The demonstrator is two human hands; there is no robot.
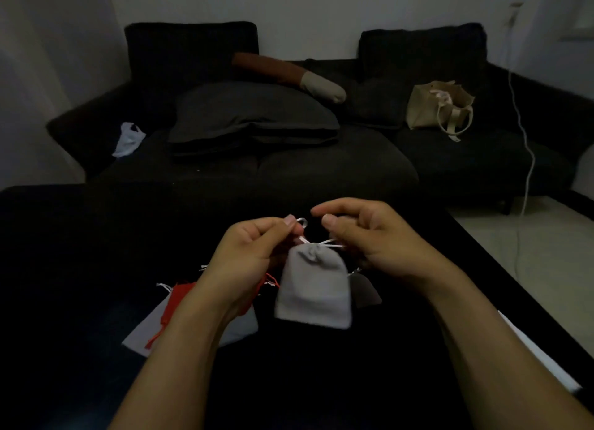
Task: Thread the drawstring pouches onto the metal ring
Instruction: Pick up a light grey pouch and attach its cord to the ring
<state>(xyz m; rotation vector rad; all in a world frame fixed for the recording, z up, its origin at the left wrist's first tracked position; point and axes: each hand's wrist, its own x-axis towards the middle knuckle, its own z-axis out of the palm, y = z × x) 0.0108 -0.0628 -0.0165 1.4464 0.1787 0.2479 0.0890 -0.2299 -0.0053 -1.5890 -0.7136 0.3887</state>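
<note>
nearby, red pouch (180, 301) under left forearm (199, 326).

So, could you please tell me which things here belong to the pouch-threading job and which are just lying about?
Job:
- grey pouch, hanging from its white drawstring
- left hand pinching the drawstring
- right hand, fingers curled by the string
- red pouch on the dark table

Lying about:
- sofa
- dark cushions
- beige tote bag
- white cable

Pouch (313, 288) hangs between left hand (254, 249) and right hand (369, 236) — more pouches (180, 310) on table (96, 253) below-left; sofa (257, 159) behind.
</note>
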